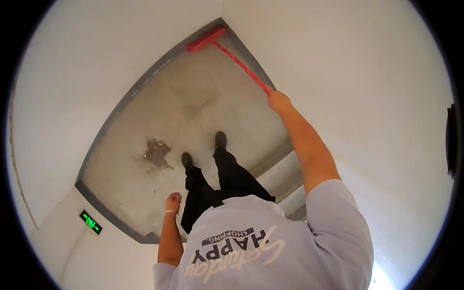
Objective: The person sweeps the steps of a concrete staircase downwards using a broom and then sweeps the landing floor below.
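Note:
My right hand (279,101) is closed around the upper end of a red broom's handle, with the arm stretched forward. The broom (241,66) has a handle that looks wrapped in shiny film. Its wide red head (207,38) rests on the floor along the dark grey skirting, close to the far corner. Beside my left leg hangs my left hand (173,202), its fingers curled in and a pale band at the wrist. I see nothing held in it. A patch of dirt and small debris (157,152) lies on the floor left of my shoes.
Grey skirting (121,104) edges the concrete floor (130,193) below white walls. Stair steps (285,179) lie at the right, by my legs. A green-lit exit sign (91,222) is on the wall at the lower left. A dark object (451,140) shows at the right edge.

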`<state>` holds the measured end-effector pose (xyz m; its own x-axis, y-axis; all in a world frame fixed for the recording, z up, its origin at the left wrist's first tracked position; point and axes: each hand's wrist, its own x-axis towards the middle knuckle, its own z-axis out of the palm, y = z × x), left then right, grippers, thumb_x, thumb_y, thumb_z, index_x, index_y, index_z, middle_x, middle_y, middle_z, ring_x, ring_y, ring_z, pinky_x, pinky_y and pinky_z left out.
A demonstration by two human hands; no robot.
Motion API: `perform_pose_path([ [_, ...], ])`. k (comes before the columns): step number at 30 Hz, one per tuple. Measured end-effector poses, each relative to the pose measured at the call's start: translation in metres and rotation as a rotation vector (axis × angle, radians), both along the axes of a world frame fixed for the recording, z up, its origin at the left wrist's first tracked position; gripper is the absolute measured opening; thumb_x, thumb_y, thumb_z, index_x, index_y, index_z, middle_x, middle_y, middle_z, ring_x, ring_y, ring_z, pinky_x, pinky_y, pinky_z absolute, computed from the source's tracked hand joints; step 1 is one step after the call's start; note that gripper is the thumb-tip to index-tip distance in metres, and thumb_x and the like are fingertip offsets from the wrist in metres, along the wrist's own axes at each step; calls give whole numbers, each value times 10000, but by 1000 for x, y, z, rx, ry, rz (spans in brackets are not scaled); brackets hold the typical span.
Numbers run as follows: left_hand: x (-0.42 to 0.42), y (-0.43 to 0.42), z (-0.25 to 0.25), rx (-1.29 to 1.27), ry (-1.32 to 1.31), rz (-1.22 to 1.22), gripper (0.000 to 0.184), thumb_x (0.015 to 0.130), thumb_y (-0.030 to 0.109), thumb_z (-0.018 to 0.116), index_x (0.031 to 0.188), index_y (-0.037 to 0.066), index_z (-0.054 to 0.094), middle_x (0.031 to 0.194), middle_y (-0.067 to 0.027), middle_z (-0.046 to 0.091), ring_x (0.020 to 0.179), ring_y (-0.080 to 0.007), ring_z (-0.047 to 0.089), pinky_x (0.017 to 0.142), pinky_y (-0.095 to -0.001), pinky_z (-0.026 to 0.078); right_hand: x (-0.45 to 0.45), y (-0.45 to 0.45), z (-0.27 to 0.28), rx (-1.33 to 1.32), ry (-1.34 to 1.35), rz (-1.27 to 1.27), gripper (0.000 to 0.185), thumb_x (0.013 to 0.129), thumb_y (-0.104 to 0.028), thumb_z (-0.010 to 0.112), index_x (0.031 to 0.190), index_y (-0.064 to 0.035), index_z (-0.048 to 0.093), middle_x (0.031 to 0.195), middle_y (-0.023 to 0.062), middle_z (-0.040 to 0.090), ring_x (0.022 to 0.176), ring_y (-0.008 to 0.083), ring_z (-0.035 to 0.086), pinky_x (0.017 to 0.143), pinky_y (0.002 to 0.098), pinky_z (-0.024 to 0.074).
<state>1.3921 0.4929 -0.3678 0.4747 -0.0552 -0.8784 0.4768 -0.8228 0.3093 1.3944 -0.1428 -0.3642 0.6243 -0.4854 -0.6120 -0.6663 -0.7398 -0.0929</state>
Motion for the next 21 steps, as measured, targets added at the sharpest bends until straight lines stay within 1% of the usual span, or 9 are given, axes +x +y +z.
perform_pose_path([
  [1,3,-1,-2,-33,-12,26,242,817,213,608,1012,76,647,776,-35,641,648,-121,604,535,-265,489,-6,3,-14,25,-19,-42,466,931,-249,413,1379,-131,371,1030,209,640,910,392,619,810,496,480],
  [4,16,-15,11,-22,7,-18,254,827,201,593,1045,78,637,805,-37,646,674,-124,609,549,-266,493,-49,36,-39,-37,-45,-105,479,934,-249,398,1394,-125,349,1070,223,626,925,403,615,843,501,467],
  [6,23,-15,11,-31,6,-27,254,829,199,589,1047,76,636,804,-39,647,675,-127,610,550,-269,495,-77,68,11,32,65,-97,511,936,-270,400,1417,-124,306,1059,224,629,929,413,613,859,510,458],
  [9,33,-13,0,-92,-29,-25,284,808,226,634,1019,37,652,745,-86,662,653,-161,620,624,-296,500,-167,109,15,80,93,-232,545,935,-279,400,1442,-146,252,984,254,637,902,422,619,826,522,461],
  [12,39,-1,-17,-119,-11,-110,262,827,213,602,1041,66,634,793,-41,644,664,-125,604,541,-270,495,-231,173,52,134,213,-393,556,928,-274,412,1445,-153,243,935,276,635,876,441,615,804,535,457],
  [14,44,6,-33,-125,-20,-160,256,833,219,607,1039,70,634,787,-44,642,659,-123,600,532,-266,490,-268,217,64,114,121,-419,550,919,-267,458,1427,-172,271,837,279,630,791,455,608,740,523,473],
  [18,62,20,-41,-177,11,-221,253,841,231,608,1037,74,634,781,-48,640,650,-124,596,522,-265,487,-287,255,128,224,-10,-495,559,927,-285,438,1434,-134,258,911,281,628,849,468,599,778,541,454],
  [20,73,22,-39,-172,-39,-263,281,797,241,632,982,31,654,737,-107,669,638,-179,631,618,-309,502,-288,270,143,193,-5,-492,550,924,-262,447,1431,-150,267,896,277,629,843,460,600,771,540,459],
  [21,79,28,-41,-175,-41,-276,281,797,241,632,982,31,654,737,-107,669,638,-179,631,618,-309,502,-284,271,139,192,-10,-505,550,924,-262,447,1431,-150,267,896,277,629,843,460,600,771,540,459],
])
